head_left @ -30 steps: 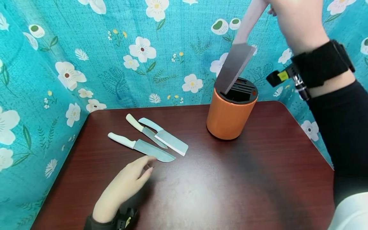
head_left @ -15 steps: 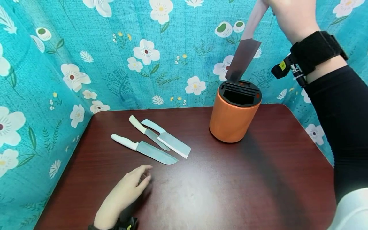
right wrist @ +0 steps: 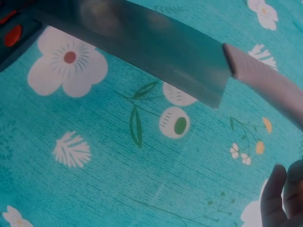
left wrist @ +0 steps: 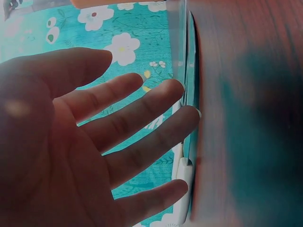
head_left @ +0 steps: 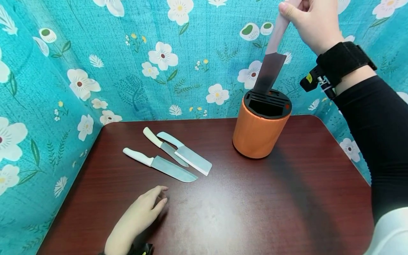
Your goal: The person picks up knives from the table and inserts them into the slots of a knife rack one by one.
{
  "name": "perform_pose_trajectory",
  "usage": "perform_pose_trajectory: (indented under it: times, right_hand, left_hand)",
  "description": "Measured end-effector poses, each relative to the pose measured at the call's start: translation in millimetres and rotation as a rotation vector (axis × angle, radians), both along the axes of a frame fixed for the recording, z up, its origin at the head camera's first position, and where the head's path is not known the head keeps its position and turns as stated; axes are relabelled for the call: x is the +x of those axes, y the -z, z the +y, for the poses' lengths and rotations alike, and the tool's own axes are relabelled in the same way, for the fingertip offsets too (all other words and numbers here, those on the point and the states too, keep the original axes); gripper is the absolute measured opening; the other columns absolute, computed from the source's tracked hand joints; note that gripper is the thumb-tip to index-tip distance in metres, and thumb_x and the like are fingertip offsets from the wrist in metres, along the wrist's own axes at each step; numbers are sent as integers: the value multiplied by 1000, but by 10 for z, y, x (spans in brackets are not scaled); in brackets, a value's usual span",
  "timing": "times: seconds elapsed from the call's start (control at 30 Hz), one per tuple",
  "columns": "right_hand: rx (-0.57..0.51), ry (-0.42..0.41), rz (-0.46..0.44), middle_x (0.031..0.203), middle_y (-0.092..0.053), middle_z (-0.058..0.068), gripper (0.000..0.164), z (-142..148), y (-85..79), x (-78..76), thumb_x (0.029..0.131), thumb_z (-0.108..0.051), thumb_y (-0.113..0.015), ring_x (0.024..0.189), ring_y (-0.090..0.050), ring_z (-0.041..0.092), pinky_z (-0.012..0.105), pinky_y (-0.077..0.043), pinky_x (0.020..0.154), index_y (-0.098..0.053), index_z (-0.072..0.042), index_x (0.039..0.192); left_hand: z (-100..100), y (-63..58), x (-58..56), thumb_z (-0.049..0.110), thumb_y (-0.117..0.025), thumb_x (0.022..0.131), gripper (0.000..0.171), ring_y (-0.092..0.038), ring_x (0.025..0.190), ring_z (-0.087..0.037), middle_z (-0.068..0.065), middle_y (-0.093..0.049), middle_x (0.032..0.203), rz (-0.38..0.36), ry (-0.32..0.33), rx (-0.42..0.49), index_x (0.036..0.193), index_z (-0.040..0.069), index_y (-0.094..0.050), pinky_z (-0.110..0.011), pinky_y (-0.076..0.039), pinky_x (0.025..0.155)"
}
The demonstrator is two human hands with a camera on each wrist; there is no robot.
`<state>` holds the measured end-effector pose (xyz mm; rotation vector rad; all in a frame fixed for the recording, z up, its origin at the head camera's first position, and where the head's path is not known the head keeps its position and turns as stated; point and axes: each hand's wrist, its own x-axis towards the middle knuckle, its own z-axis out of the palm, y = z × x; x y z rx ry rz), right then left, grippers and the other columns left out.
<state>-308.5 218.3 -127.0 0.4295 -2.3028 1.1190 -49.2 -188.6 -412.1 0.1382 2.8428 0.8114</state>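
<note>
In the head view, my right hand (head_left: 315, 26) holds a kitchen knife (head_left: 270, 71) by the upper end of its pale pink handle. The broad blade points down, its lower end in a back slot of the orange knife block (head_left: 259, 131) with a black slotted top. The right wrist view shows this blade (right wrist: 142, 45) slanting into the dark top, with fingertips (right wrist: 273, 194) at the lower right. My left hand (head_left: 137, 216) hovers low over the table, fingers loosely spread and holding nothing. Just beyond it lies a white-handled knife (head_left: 173, 169).
Behind that knife lie a cream-handled knife (head_left: 172, 153) and a small cleaver (head_left: 192, 159) with a light blue handle, partly overlapping. The brown table (head_left: 255, 205) is backed by a turquoise floral cloth (head_left: 191, 71) at the rear and left.
The pink-handled knife has moved from the block's front opening to a back slot and sunk somewhat deeper. My left hand has drawn back from the white-handled knife.
</note>
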Motion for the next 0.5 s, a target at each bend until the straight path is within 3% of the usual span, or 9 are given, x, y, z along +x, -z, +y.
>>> perform_pose_trajectory:
  times: [0.23,0.5]
  right_hand:
    - [242,50,-31,79,-47,-17,41,-96,260,-84,101,-42,-58,72,-39,3,23,-31,68,-66,-8,123]
    - [469,57,-160,95,-58,13,47,-140,634,-185,104,-45,-52,78,-43,24,36,-30,68,-62,-1,120]
  left_hand:
    - [-23,49,5,18,-62,100,30,-65,95,-11,2,-69,106,-12,0,-11,128,10,-62,-38,-54,82]
    - [-26,92,2,19,-63,99,30,-67,95,-13,2,-70,109,-2,16,-23,128,11,-62,-42,-55,84]
